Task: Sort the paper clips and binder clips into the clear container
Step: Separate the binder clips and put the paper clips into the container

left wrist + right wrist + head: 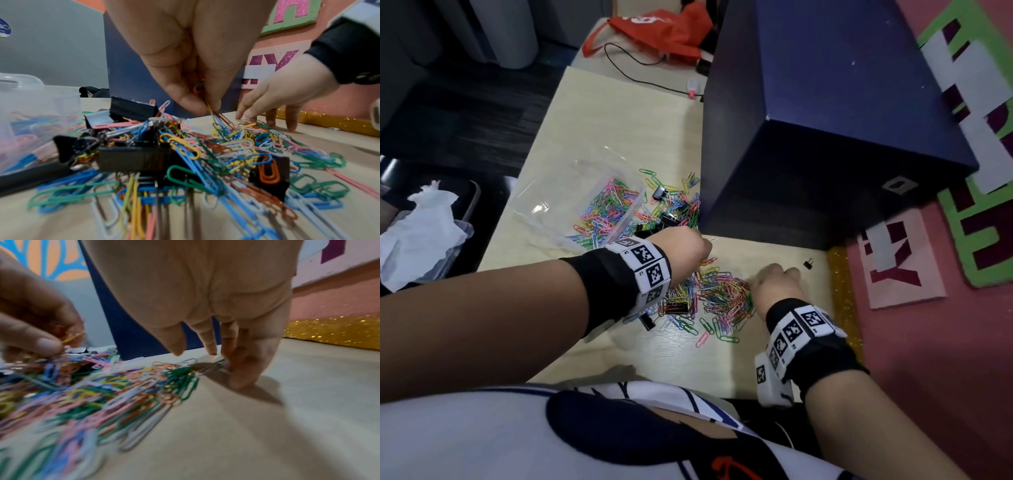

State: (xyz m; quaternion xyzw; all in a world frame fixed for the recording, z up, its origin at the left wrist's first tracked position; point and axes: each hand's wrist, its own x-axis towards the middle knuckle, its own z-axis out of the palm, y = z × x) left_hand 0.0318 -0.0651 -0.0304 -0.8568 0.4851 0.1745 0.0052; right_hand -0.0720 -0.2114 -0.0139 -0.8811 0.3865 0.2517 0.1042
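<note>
Coloured paper clips (722, 294) lie in a loose heap on the pale wooden desk (619, 130), close to its near edge, with several black binder clips (133, 155) mixed into the heap's left side. More paper clips and binder clips trail back toward the clear container (585, 202), which stands just behind the heap toward the desk's left edge and already holds a layer of coloured paper clips.

The left hand (681, 250) hangs over the far side of the heap with its thumb and fingertips (191, 105) pressed together, pinching a small bunch of paper clips; a yellow one and a blue one dangle from the pinch in the left wrist view. The right hand (774, 277) is at the heap's right edge, fingers pointing down and slightly spread, their tips touching the desk beside a cluster of green paper clips (185, 378); it grips nothing that can be seen.

One small binder clip (808, 264) lies alone near the desk's right edge, well apart from the heap. A dark blue box (825, 120) stands on the far right part of the desk, just behind the hands. At the far end lie a red bag (661, 31) and a black cable (637, 73). A gold glitter strip (842, 291) runs along the right edge.
</note>
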